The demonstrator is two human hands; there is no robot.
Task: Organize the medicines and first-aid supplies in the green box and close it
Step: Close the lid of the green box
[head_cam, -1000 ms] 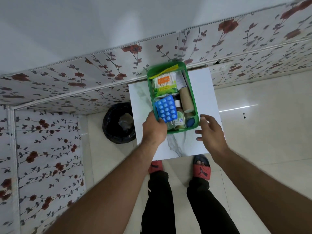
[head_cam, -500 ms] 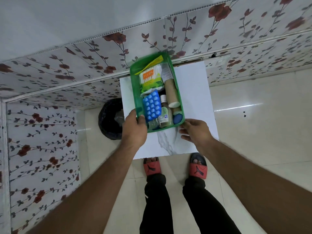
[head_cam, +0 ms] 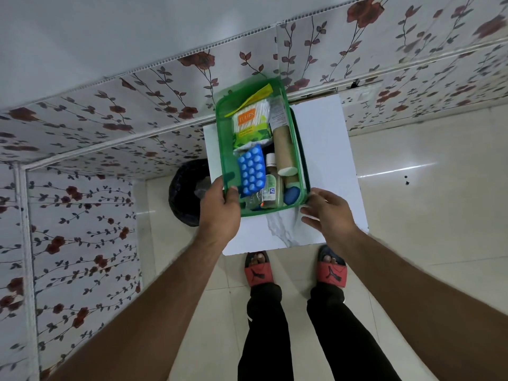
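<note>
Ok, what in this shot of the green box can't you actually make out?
- Head view: the small items at the near end of the green box, under the blue pill pack and beside the bottle, are too cluttered and small to identify.
- Bottle label: too small to read.
- Box lid: not clearly in view.
- Left hand hides the box's near-left corner.

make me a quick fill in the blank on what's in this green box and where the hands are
1. The blister pack of pills is ____ in colour.
2. The ____ hand grips the green box by its near corner.
3. The cotton swab packet lies at the box's ____ end.
4. The box rests on a ____ table.

Missing words: blue; left; far; white
</note>
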